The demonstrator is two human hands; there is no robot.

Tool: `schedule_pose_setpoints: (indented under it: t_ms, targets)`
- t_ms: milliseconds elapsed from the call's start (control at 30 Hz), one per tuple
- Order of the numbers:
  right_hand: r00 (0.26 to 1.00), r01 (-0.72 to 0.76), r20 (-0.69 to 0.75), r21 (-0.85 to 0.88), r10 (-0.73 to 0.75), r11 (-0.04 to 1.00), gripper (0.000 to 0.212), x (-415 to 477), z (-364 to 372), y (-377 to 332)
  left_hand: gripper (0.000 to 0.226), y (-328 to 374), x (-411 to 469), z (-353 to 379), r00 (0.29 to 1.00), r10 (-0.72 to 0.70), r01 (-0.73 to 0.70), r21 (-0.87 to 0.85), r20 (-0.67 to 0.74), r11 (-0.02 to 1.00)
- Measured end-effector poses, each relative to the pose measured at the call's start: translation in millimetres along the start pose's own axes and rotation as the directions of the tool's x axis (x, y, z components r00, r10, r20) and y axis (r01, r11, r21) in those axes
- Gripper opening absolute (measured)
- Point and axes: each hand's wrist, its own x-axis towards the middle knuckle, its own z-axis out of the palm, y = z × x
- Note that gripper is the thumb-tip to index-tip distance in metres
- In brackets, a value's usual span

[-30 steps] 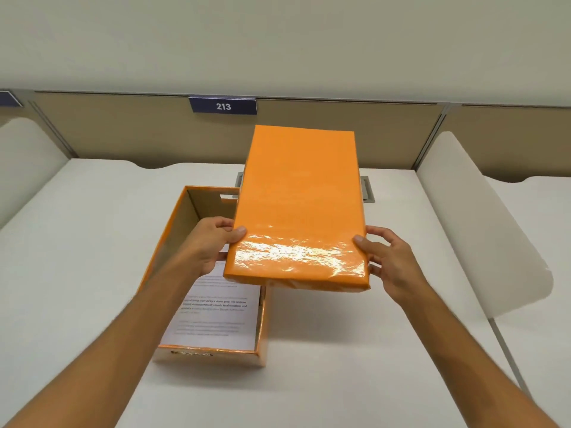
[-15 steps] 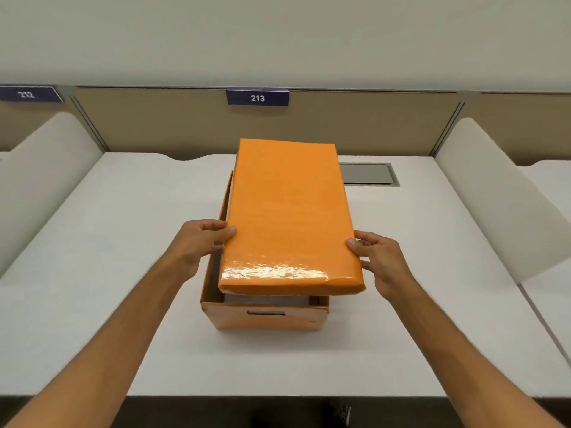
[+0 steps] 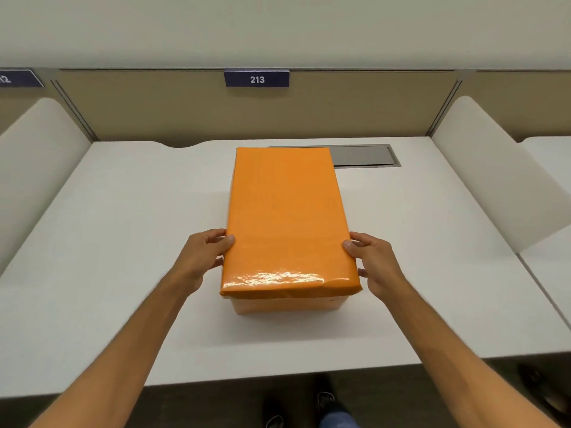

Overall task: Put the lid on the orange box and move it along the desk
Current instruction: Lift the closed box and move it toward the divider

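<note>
The glossy orange lid (image 3: 285, 217) lies flat on top of the orange box (image 3: 287, 305), whose near end wall shows just beneath the lid's front rim. The box stands lengthwise in the middle of the white desk (image 3: 123, 242). My left hand (image 3: 202, 257) grips the lid's left edge near the front, thumb on top. My right hand (image 3: 375, 264) grips the right edge at the same spot, thumb on top. The inside of the box is hidden.
A grey cable hatch (image 3: 364, 156) is set in the desk behind the box, at the right. White curved dividers (image 3: 37, 156) (image 3: 494, 180) stand on both sides, and a beige panel with a label 213 (image 3: 256, 79) closes the back. The desk's front edge is close to me.
The lid came down from a raised, tilted hold beside the open box and now sits flat on it. Both hands stayed on the lid's side edges.
</note>
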Motion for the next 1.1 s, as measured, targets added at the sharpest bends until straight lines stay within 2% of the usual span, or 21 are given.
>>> schedule_pose_setpoints:
  t_ms: [200,433,600,733,833,933,1000,1100]
  targets:
    - [1.0,0.01,-0.022,-0.032,-0.01,0.999,0.036,4.3,1.1,6.0,0.054,-8.0,3.4,5.5,1.0,0.028,-0.028,0.032,-0.008,0.999]
    - [0.999,0.026,-0.026,-0.095,-0.029,0.995,0.023,10.3,4.8,14.0,0.048,-19.3,10.1,8.0,0.999,0.029,-0.029,0.014,-0.014,0.999]
    - [0.997,0.055,-0.032,-0.21,-0.063,0.976,0.018,13.5,5.8,18.6,0.046,-22.7,11.5,10.3,1.0,0.018,-0.018,-0.018,-0.011,1.0]
    - [0.995,0.073,-0.041,-0.294,-0.089,0.953,0.028,13.9,7.9,20.0,0.038,-21.4,14.6,12.6,1.0,-0.005,0.005,-0.05,-0.004,0.999]
    - [0.997,0.056,-0.032,-0.257,-0.066,0.965,0.032,15.8,4.4,19.9,0.036,-19.5,19.4,12.0,0.999,-0.044,0.046,-0.086,0.021,0.995]
    - [0.996,0.045,-0.061,-0.228,-0.06,0.973,0.042,21.6,0.9,18.6,0.046,-15.6,25.4,11.4,0.998,-0.065,0.065,-0.093,0.001,0.994]
    - [0.992,0.065,-0.088,-0.27,-0.092,0.961,0.052,29.2,1.4,15.2,0.053,-10.9,30.1,12.6,0.998,-0.061,0.059,-0.088,-0.022,0.994]
    - [0.982,0.126,-0.093,-0.331,-0.165,0.935,0.056,46.1,5.9,4.7,0.059,0.3,39.7,14.6,0.997,-0.059,0.055,-0.077,-0.054,0.996]
